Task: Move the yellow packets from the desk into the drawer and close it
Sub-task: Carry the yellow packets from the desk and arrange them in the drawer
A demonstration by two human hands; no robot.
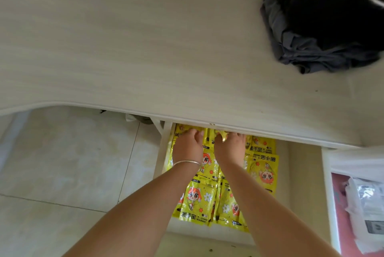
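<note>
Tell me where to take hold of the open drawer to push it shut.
Once both hands are clear, take the drawer's front panel, the edge nearest the person, with flat palms from the front. It is pulled far out under the desk, and yellow packets cover its floor, so nothing inside offers grip.

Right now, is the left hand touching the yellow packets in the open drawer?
Touching. The head view shows the left hand lying on the yellow packets, fingertips pressed onto them under the desk edge.

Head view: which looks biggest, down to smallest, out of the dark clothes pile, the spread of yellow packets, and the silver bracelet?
1. Dark clothes pile on the desk, cut off by the frame edge.
2. Spread of yellow packets in the drawer, partly hidden by the arms; being nearer the camera, this ranking against the pile is unsure.
3. Silver bracelet, clearly smallest.
</note>
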